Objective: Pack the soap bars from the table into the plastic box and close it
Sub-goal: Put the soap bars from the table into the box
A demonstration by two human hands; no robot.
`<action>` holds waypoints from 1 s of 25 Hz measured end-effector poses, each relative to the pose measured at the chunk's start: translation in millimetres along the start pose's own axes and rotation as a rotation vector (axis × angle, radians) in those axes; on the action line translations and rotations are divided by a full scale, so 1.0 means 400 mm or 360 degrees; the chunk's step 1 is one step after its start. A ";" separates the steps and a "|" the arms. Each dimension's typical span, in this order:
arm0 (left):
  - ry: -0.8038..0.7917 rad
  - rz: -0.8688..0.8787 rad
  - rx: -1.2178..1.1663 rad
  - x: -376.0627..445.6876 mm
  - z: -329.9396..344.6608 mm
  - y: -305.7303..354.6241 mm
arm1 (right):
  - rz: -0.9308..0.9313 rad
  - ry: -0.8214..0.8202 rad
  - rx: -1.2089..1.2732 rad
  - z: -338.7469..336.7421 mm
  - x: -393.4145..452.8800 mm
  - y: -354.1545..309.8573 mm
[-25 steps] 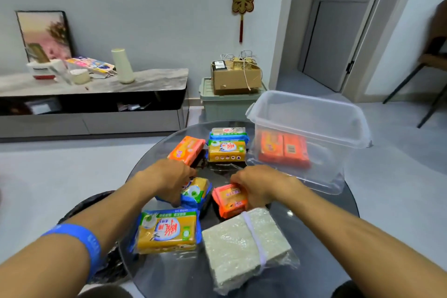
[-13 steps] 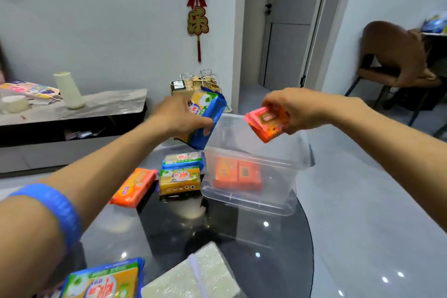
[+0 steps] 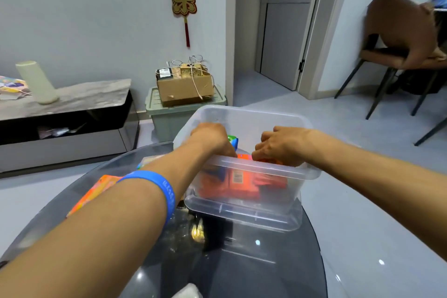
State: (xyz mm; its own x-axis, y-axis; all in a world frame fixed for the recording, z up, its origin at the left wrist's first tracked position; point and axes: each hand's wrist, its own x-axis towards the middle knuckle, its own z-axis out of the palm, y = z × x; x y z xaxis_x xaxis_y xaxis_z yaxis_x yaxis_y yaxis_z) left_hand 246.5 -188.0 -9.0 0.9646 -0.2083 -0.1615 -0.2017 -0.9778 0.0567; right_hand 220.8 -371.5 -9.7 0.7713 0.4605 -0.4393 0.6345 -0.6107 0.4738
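Both hands are down in the box (image 3: 244, 215), left hand (image 3: 212, 139) gripping a blue bar (image 3: 233, 141), right hand (image 3: 280, 146) closed on an orange bar (image 3: 244, 156); risk: crooked drops on the orange stack jam the lid.

The single head-worn view looks forward and down, close over the glass table (image 3: 242, 261), toward the far wall.
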 end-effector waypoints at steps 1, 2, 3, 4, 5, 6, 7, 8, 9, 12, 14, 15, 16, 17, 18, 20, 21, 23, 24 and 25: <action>-0.0022 -0.0005 0.0032 0.007 0.008 0.002 | 0.0018 -0.0038 0.0055 0.004 0.004 -0.001; -0.0061 -0.0021 0.0050 0.016 0.008 0.003 | 0.0044 -0.0089 0.0130 0.004 0.005 -0.001; -0.0126 -0.0036 0.0058 0.021 0.010 0.004 | 0.0080 -0.0166 0.0246 0.005 0.006 -0.004; -0.0176 -0.0034 0.0074 0.023 0.012 0.004 | 0.0120 -0.0243 0.0379 0.003 0.004 -0.008; -0.0185 -0.0018 0.0098 0.020 0.011 0.003 | 0.0157 -0.0299 0.0503 -0.001 0.002 -0.015; -0.0136 0.0008 0.0119 0.015 0.010 0.003 | 0.0192 -0.0323 0.0618 -0.003 0.000 -0.023; -0.0005 0.0048 0.0132 0.006 0.007 0.003 | 0.0209 -0.0289 0.0712 -0.005 -0.003 -0.029; 0.0185 0.0090 0.0136 -0.010 -0.003 0.000 | 0.0207 -0.0204 0.0774 -0.014 -0.010 -0.035; 0.0402 0.0126 0.0129 -0.030 -0.017 -0.004 | 0.0218 -0.0066 0.0819 -0.028 -0.023 -0.038; 0.0896 0.0202 -0.0065 -0.111 -0.084 -0.047 | 0.0346 0.0448 0.0964 -0.100 -0.076 -0.028; 0.1058 0.0226 -0.0162 -0.191 -0.115 -0.116 | 0.0371 0.0730 0.1107 -0.168 -0.114 -0.051; 0.1102 0.0216 -0.0186 -0.231 -0.121 -0.159 | 0.0366 0.0866 0.1160 -0.202 -0.127 -0.076; 0.1108 0.0176 -0.0199 -0.268 -0.119 -0.205 | 0.0359 0.1000 0.1194 -0.234 -0.135 -0.109; 0.1069 0.0108 -0.0195 -0.303 -0.110 -0.251 | 0.0349 0.1124 0.1215 -0.264 -0.138 -0.148; 0.0991 0.0027 -0.0186 -0.332 -0.095 -0.297 | 0.0323 0.1227 0.1237 -0.294 -0.138 -0.194; 0.0762 -0.0129 -0.0203 -0.374 -0.045 -0.390 | 0.0205 0.1308 0.1323 -0.338 -0.130 -0.298; 0.0633 -0.0197 -0.0203 -0.390 -0.012 -0.433 | 0.0113 0.1260 0.1333 -0.349 -0.120 -0.359; 0.0420 -0.0322 -0.0195 -0.416 0.062 -0.519 | -0.0102 0.1068 0.1221 -0.359 -0.084 -0.500; 0.0344 -0.0343 -0.0197 -0.416 0.094 -0.552 | -0.0220 0.0961 0.1150 -0.360 -0.062 -0.575; 0.0271 -0.0330 -0.0198 -0.408 0.126 -0.578 | -0.0353 0.0852 0.1101 -0.361 -0.041 -0.652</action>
State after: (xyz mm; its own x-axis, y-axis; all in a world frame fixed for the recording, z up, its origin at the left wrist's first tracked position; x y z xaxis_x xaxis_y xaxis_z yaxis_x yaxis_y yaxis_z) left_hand 127.0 71.1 -45.4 0.9998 0.0125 -0.0149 0.0148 -0.9867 0.1618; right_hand 49.9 -126.7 -15.8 0.6647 0.7465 0.0304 0.7329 -0.6436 -0.2205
